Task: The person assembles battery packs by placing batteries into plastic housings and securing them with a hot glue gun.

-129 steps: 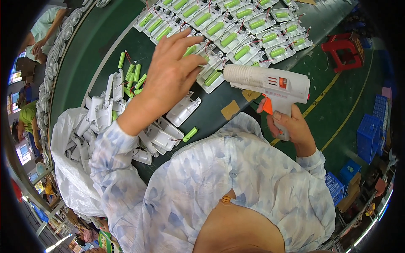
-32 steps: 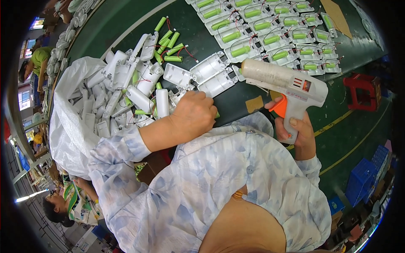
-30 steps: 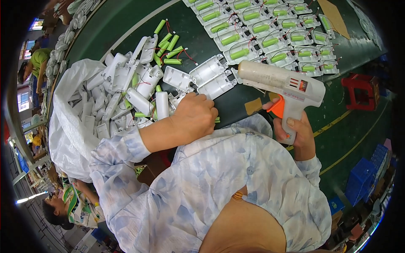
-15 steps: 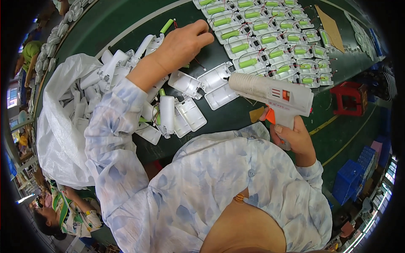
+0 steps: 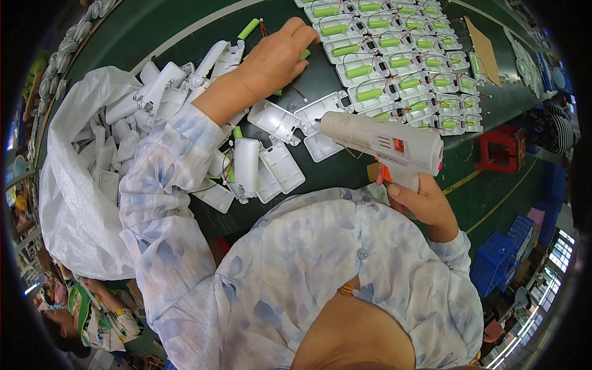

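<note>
My right hand (image 5: 424,203) is wrapped round the handle of a white glue gun (image 5: 394,143) with an orange trigger, its nozzle pointing left over the table. Farther left, my left hand (image 5: 274,58) reaches across the table with fingers curled. The end of a green cylindrical battery (image 5: 305,54) shows at its fingers; the rest is hidden by the hand. Another green battery (image 5: 248,29) with red wires lies just beyond that hand. Between my hands lie open white plastic housings (image 5: 275,121), one near the nozzle.
Rows of white housings with green batteries and thin wires (image 5: 401,61) cover the table's far right. A white plastic sack (image 5: 80,179) of housings stands at the left. Brown cardboard (image 5: 482,52) lies at the right. Beyond are a red stool (image 5: 501,149) and blue crates (image 5: 495,262).
My left hand has shifted slightly, and a green battery end now shows at its fingers. The glue gun has moved a little left in my right hand. The whole view has shifted slightly.
</note>
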The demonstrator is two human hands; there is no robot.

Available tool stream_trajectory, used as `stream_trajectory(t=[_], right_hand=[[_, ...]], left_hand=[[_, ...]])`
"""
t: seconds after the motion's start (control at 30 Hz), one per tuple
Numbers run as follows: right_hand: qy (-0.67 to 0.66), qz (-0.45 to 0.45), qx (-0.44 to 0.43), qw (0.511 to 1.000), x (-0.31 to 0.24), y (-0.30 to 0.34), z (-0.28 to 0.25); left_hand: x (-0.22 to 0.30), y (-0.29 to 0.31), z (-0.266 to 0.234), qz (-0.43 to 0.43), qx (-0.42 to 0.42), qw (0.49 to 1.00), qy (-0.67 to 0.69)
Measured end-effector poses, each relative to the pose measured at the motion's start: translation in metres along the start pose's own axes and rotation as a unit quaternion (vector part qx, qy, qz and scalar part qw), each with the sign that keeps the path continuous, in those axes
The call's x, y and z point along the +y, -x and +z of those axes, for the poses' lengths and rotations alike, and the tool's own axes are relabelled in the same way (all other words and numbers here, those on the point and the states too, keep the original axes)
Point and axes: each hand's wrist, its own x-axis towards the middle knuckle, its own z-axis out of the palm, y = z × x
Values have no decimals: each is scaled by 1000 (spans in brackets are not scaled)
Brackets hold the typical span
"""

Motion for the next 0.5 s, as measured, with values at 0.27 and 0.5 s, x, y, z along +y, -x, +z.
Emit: stream_trajectory(t=[0.27,0.5], right_hand=[[31,15,-11,999,11,6,-15],[-9,10,-18,1000,15,6,-14]], left_hand=[[3,-9,1,1,-79,985,-150],[2,-18,3,16,-70,972,-222]])
